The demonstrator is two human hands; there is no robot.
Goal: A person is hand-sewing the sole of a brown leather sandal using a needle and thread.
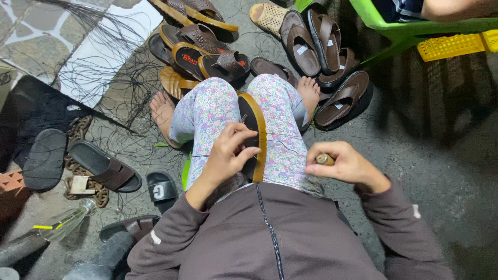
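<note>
— What is the left hand (228,150) doing?

— It is resting on the sandal sole (254,132) that is lying on edge between the person's knees, black face to the left, tan rim to the right. Its grip is pressed together, fingertips pinching at the sole's edge; what they are nipping is too small to tell.

— And the right hand (345,165)?

— It is sitting just right of the lap, grip closed around a small wooden handle (324,159). A thin dark thread (290,136) is running from the sole toward that hand.

— What is lying around?

— On the floor (415,155), brown sandals (316,46) are piling up at the far side beyond the bare feet. A rusty chain (78,129) and a clear bottle (65,223) are lying at the left, and a green chair (415,26) is standing far right.
</note>
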